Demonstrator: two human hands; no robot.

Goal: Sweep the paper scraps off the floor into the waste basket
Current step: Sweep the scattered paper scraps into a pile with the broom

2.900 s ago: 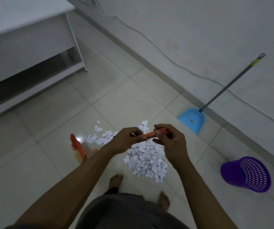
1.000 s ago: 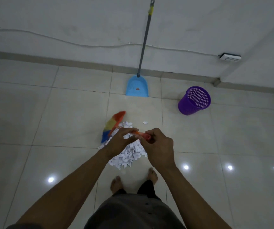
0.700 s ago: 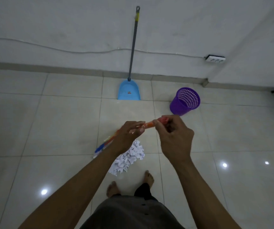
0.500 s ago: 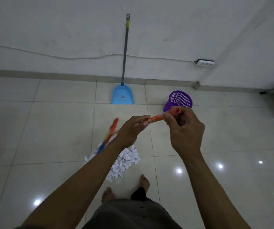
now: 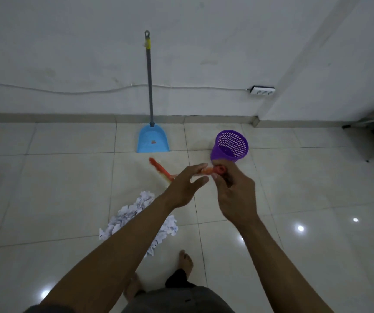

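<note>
My two bare feet point(image 5: 186, 260) stand on the tiled floor point(image 5: 46, 188). Just ahead of them lies the one heap of paper scraps point(image 5: 134, 213), far too many pieces to count and partly hidden by my left forearm. I judge the scraps feather-light and loose. They will scatter under a hard stroke, so they want short, soft sweeps, not fingers.

Above the heap my left grip point(image 5: 185, 188) is wide, its fingers straight and only the tips touching the broom point(image 5: 218, 170). My right grip point(image 5: 233, 195) is curled around the top of the orange handle. There is one broom, probably light with a stiff handle. It is best held with both grips spaced along the handle.

Farther on, one blue dustpan point(image 5: 153, 142) stands with its long shaft against the wall. One purple waste basket point(image 5: 230, 146) stands near it, not touching.
</note>
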